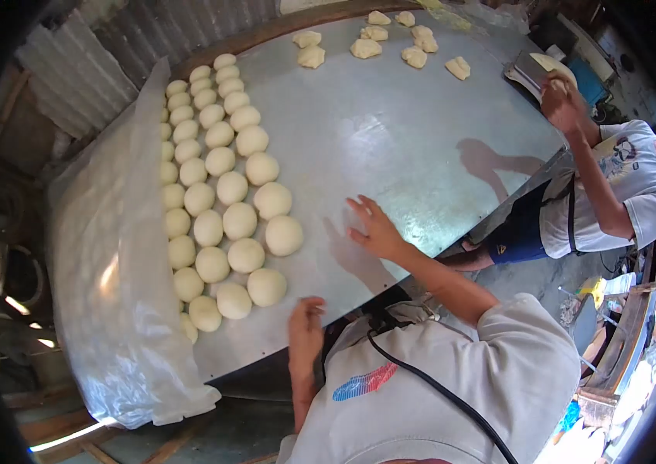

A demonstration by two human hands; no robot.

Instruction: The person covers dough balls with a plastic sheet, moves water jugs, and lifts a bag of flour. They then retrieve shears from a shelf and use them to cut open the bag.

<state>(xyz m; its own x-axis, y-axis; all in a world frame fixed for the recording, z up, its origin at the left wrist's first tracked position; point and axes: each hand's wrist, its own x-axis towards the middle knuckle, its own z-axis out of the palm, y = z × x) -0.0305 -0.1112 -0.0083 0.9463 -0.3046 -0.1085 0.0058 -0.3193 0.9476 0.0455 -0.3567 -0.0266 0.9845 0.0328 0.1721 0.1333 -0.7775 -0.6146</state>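
Observation:
Rows of round dough balls [240, 220] cover the left part of a metal-topped table [343, 124]. A translucent plastic sheet [111, 255] lies over the balls farther left. My right hand [377, 228] hovers over the metal top, to the right of the nearest row, with its fingers spread and nothing in them. By the table's near edge is my left hand [307, 323], close to the lowest dough balls but apart from them. Its fingers are loosely bent, and no object shows in it.
Several rough dough pieces [366, 48] lie at the table's far side. On the right, a co-worker [614, 178] stands with hands raised near a scale-like metal device [529, 76] at the table's corner. Corrugated metal sheeting [76, 66] borders the far left.

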